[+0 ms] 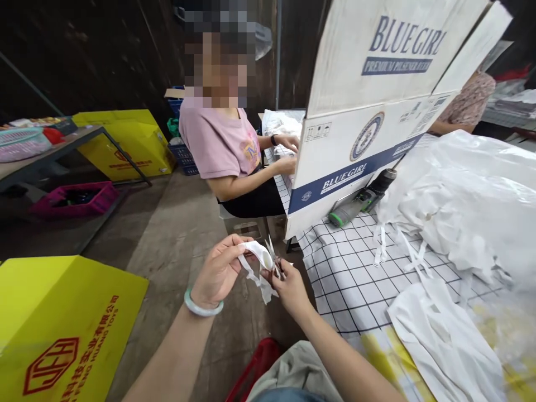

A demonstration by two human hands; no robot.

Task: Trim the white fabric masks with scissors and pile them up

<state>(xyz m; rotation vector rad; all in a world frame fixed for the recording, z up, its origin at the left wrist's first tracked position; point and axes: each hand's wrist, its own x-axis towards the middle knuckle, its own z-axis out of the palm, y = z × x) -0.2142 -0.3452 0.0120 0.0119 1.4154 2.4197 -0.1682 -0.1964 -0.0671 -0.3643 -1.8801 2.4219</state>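
My left hand (221,267), with a pale bangle (204,304) on the wrist, pinches one end of a small white cloth piece (256,250). My right hand (291,285) is closed around a pair of small metal scissors (270,248), whose blades point up and stand apart. The cloth's other end reaches the right fingertips beside the scissors. A ragged white strip hangs below between the hands. Fingers partly hide the scissors' handles, and I cannot tell whether the blades touch the cloth.
A checked tablecloth (330,279) covers the table at right, bearing white fabric (448,335), clear plastic (481,184) and a cordless drill (364,198). A tall carton (355,134) stands on it. Behind sits a co-worker (221,139). A yellow box (62,329) is at lower left.
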